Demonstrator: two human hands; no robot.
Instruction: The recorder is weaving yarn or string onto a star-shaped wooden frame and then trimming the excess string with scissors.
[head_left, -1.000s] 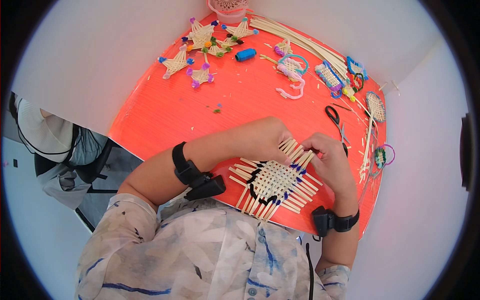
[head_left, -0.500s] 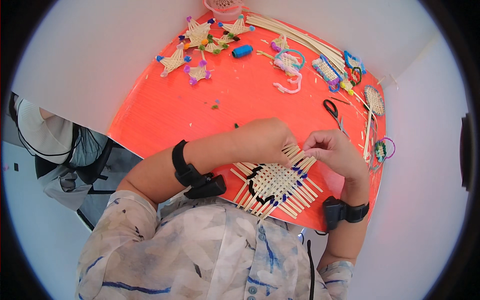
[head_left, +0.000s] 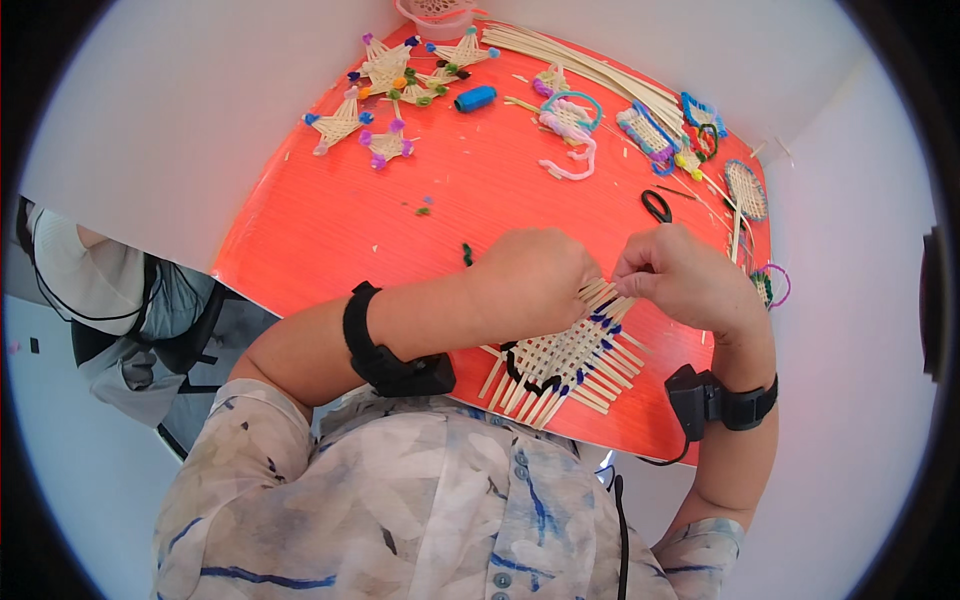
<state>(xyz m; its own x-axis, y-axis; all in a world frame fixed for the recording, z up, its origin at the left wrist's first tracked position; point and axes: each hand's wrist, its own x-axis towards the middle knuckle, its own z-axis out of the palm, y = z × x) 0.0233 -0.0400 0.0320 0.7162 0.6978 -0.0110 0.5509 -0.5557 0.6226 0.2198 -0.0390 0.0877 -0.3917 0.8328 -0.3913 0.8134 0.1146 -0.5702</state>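
Near the table's front edge lies a woven mat (head_left: 560, 352) of pale flat strips, its loose strip ends sticking out around it. Black and dark blue fuzzy cord is threaded along parts of its border. My left hand (head_left: 538, 282) is closed on the mat's upper edge, fingers curled over the strips and partly hidden. At the upper right corner, my right hand (head_left: 695, 275) is in a pinch beside the strip ends; what lies between its fingertips is too small to make out. Black-handled scissors (head_left: 656, 207) lie just beyond my right hand, which covers their blades.
Woven stars (head_left: 388, 68) with coloured tips and a blue thread spool (head_left: 475, 98) are at the back left. Long pale strips (head_left: 590, 65) run along the back edge. Small woven pieces (head_left: 648, 133) lie at the right. A pink basket (head_left: 440, 18) stands behind.
My right hand has moved up and to the right, now covering the scissor blades. My left hand keeps its hold on the mat, which has shifted slightly.
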